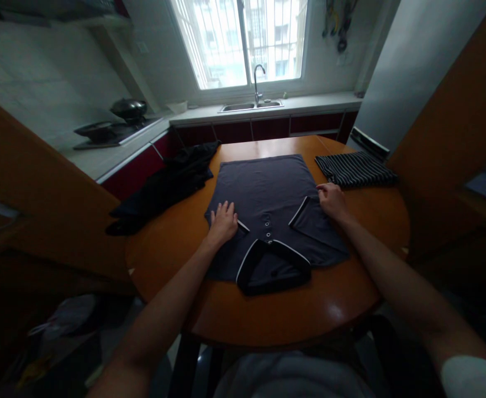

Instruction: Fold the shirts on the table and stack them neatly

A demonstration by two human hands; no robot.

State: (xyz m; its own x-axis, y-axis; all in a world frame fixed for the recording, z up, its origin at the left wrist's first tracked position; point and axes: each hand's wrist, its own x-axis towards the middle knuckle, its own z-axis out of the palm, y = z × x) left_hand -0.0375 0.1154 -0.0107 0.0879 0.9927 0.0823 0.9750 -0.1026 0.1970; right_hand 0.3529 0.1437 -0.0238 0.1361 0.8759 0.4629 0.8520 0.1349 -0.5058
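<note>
A dark grey polo shirt (268,182) lies spread out on the wooden table, its black, white-edged collar (274,283) toward me and its button placket facing up. Both short sleeves are laid inward over the body. My left hand (223,224) rests on the left sleeve with fingers stretched flat, covering most of its white-trimmed cuff. At the right edge of the shirt, beside the right sleeve (314,224), my right hand (332,200) has its fingers bent and pinched on the fabric.
Dark clothes (168,179) lie heaped at the table's left side, partly over the edge. A striped folded garment (357,169) sits at the right rear of the round table (268,320). Beyond are a counter with a sink (243,106) and a stove with pans (129,109).
</note>
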